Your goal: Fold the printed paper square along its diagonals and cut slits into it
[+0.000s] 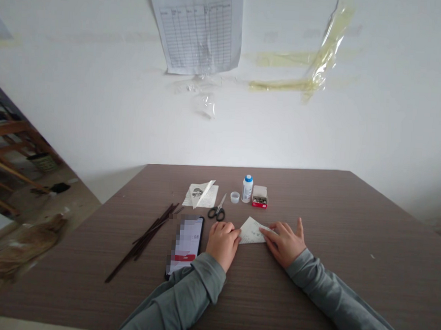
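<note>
A folded piece of printed paper (252, 231) lies on the table between my hands, its peak pointing away from me. My left hand (222, 245) is closed at the paper's left corner, fingers curled and thumb side against the edge. My right hand (285, 243) rests on the right part of the paper with its fingers apart; the index finger presses on the sheet and the little finger sticks up. The paper's right corner is hidden under that hand. Just beyond my left hand are black-handled scissors (217, 212).
A phone (187, 242) and several dark thin sticks (146, 239) lie to the left. Further back are printed sheets (204, 196), a small clear cup (234, 197), a white bottle with a blue cap (247, 190) and a red box of small metal pieces (260, 198). A wall (222, 140) stands behind the table.
</note>
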Demonstrator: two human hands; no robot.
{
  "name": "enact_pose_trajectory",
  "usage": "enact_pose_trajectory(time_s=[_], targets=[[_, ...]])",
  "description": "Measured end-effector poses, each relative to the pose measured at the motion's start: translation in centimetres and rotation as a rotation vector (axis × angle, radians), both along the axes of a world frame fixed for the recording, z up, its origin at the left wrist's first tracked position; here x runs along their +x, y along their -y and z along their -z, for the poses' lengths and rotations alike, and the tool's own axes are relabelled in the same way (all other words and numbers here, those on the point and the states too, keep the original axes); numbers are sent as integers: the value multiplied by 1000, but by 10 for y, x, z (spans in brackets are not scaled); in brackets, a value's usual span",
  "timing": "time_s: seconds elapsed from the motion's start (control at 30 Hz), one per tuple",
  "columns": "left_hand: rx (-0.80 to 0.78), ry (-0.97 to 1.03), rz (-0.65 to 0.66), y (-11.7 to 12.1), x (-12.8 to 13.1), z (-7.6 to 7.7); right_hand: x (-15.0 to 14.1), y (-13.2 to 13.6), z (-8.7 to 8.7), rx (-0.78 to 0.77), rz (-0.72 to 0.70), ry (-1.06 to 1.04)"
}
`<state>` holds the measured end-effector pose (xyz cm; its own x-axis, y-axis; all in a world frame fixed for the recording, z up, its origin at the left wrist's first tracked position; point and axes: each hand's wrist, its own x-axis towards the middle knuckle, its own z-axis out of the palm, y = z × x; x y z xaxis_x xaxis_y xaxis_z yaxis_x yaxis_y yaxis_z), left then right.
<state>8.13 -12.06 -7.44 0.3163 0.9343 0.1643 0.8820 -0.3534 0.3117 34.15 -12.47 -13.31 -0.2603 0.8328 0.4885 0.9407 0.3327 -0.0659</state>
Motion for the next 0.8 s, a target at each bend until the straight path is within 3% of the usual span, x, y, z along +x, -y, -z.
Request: enact_pose_trajectory(time_s=[0.4,0.8], targets=[[23,29,10,-2,-2,4,-2,0,-2,36,12,-22],[29,-22,-22,1,7,-3,-3,3,-10,-22,26,-71]])
